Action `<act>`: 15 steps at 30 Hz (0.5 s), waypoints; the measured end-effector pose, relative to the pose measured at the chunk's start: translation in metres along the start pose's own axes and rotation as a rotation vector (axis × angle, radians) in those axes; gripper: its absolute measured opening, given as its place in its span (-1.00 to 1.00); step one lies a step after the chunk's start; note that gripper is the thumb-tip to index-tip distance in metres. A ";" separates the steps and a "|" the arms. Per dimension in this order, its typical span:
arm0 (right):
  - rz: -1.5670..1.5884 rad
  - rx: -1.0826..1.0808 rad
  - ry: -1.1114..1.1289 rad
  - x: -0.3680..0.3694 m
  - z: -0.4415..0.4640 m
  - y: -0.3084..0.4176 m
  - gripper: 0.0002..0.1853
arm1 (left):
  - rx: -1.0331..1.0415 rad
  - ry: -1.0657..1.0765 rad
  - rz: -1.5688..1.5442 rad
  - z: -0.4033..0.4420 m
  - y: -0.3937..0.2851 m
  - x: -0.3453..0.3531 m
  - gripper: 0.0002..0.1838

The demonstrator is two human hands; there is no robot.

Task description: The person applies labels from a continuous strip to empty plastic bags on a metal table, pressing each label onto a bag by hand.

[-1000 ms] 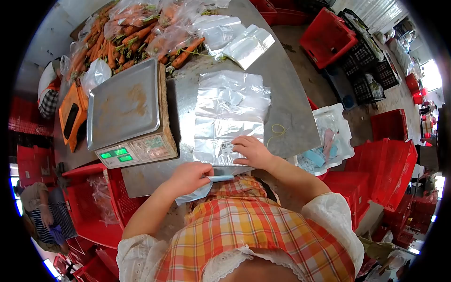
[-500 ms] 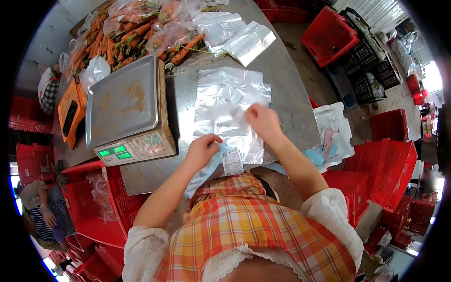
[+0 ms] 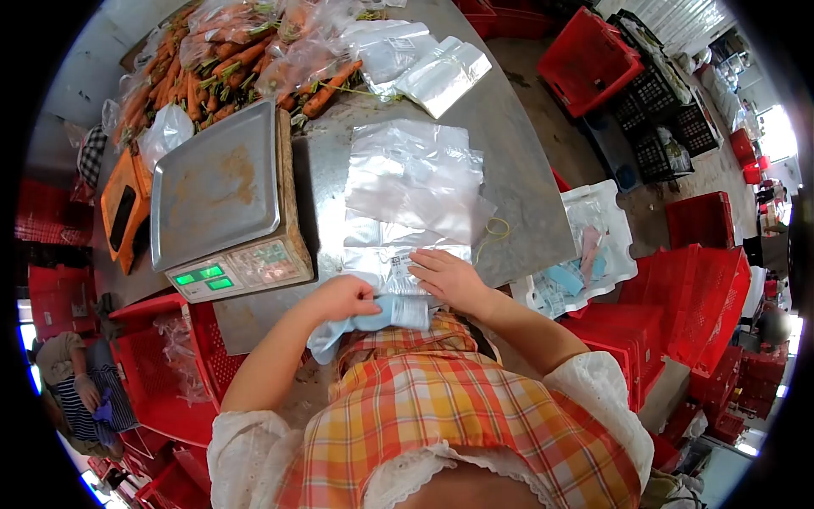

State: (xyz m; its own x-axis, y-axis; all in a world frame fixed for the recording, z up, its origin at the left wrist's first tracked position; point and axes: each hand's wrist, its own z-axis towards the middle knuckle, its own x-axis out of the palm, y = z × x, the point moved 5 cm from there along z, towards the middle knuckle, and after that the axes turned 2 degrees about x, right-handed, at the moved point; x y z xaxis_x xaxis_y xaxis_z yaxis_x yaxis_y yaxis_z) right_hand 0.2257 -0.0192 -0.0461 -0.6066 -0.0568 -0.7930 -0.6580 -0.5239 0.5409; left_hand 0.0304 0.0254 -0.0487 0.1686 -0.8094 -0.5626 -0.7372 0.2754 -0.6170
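Observation:
Near the table's front edge, my left hand (image 3: 346, 299) pinches a light-blue strip of label backing (image 3: 402, 312), which hangs down over the edge against the apron. My right hand (image 3: 451, 278) lies with its fingers stretched out on the stack of clear plastic bags (image 3: 411, 191). Beside its fingertips a small printed label (image 3: 399, 270) sits on the front part of the top bag. The bags lie flat, overlapping each other on the metal table (image 3: 530, 212).
A scale (image 3: 219, 191) with a stained metal tray stands left of the bags. Behind it are heaped carrots (image 3: 212, 76) and more plastic bags (image 3: 445, 75). A white foam tray (image 3: 623, 246) holds label strips at right. Red crates (image 3: 165, 373) flank the table; another person's hand (image 3: 87, 392) shows far left.
My right hand has come down and toward me onto the bags, where a label now shows. The blue strip in my left hand has turned, and its white label face is out of sight.

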 end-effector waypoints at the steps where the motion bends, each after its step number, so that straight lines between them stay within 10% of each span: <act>1: -0.005 -0.060 -0.020 0.001 -0.001 -0.005 -0.75 | 0.013 0.035 -0.088 -0.013 -0.004 -0.004 -0.73; 9: 0.086 -0.120 0.082 -0.007 0.023 -0.009 -0.86 | 0.218 -0.157 -0.274 -0.041 -0.069 -0.034 -0.86; 15: 0.113 -0.098 0.076 0.003 0.020 -0.014 -0.82 | 0.305 -0.204 0.161 -0.044 -0.068 -0.027 -0.88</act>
State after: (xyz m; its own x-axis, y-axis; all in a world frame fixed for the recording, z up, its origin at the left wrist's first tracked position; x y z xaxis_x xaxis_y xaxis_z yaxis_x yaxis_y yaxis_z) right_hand 0.2243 0.0046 -0.0503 -0.6366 -0.1824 -0.7493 -0.5385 -0.5904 0.6012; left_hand 0.0472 0.0055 0.0322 0.2165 -0.6320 -0.7441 -0.5415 0.5565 -0.6302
